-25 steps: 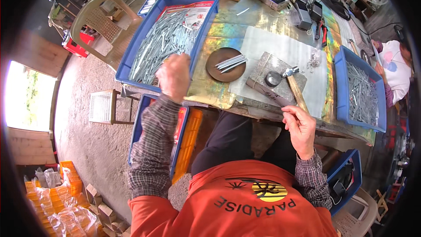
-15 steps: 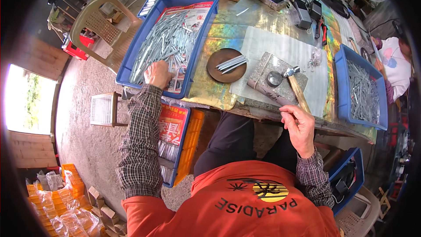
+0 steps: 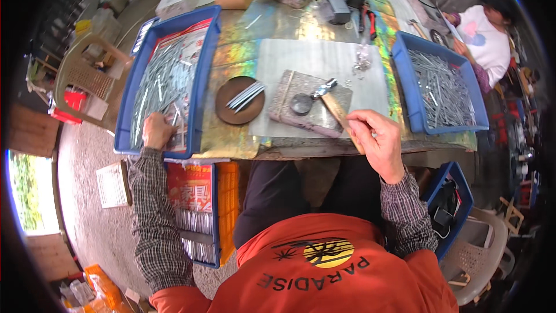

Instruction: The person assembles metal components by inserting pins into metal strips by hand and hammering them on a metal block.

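Observation:
My left hand (image 3: 157,132) reaches into the near end of a blue tray (image 3: 208,64) at left, fingers curled down among thin metal strips (image 3: 168,72); its fingertips are hidden. Over the handle of a hammer (image 3: 335,108), my right hand (image 3: 377,140) has thumb and fingers pinched together; what they hold, if anything, cannot be made out. The hammer's head rests over a stone block (image 3: 284,101), beside a round dark metal piece (image 3: 301,104). Several metal strips (image 3: 245,97) lie together on a round brown plate (image 3: 225,111) between the tray and the block.
Another blue tray (image 3: 401,61) full of metal pieces stands at right, near a person in white (image 3: 486,35). Pliers (image 3: 369,20), black boxes and cables lie at the back. Below the table are an orange crate (image 3: 227,197) and a blue bin (image 3: 463,197). A chair (image 3: 87,75) stands left.
The view has swung, so the table things sit further left in it. My right hand has come over the hammer's handle. My left hand stays in the tray's near end.

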Action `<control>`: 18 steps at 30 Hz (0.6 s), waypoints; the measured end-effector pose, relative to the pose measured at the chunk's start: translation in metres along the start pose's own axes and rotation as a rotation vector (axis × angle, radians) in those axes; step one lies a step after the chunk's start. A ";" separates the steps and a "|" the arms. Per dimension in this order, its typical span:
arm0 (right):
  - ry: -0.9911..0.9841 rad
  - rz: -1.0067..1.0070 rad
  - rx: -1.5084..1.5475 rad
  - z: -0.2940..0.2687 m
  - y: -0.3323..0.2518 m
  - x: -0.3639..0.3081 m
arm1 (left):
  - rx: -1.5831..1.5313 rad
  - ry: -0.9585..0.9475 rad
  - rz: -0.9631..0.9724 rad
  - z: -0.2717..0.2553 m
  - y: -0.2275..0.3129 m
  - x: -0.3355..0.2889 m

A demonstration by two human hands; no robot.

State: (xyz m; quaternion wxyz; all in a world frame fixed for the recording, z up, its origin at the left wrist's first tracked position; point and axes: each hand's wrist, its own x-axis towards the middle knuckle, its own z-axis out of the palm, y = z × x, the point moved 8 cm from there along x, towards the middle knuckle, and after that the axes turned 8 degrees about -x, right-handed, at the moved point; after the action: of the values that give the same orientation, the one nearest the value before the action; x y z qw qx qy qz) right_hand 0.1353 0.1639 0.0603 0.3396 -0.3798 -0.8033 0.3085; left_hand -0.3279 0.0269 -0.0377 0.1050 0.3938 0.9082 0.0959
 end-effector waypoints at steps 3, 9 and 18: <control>0.061 -0.011 -0.103 -0.015 0.023 0.014 | 0.014 0.099 0.117 0.002 0.003 0.003; 0.122 -0.103 -0.453 -0.022 0.086 0.044 | -0.025 0.208 0.207 -0.015 0.027 -0.015; 0.108 -0.167 -0.621 -0.004 0.124 0.072 | -0.790 0.183 0.318 -0.045 0.103 -0.060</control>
State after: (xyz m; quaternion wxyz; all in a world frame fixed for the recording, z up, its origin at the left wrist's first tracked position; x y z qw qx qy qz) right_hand 0.1531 0.2886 -0.0083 0.2739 -0.4138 -0.8682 -0.0006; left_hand -0.2281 0.0480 0.0385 0.1508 0.4481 0.7355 0.4853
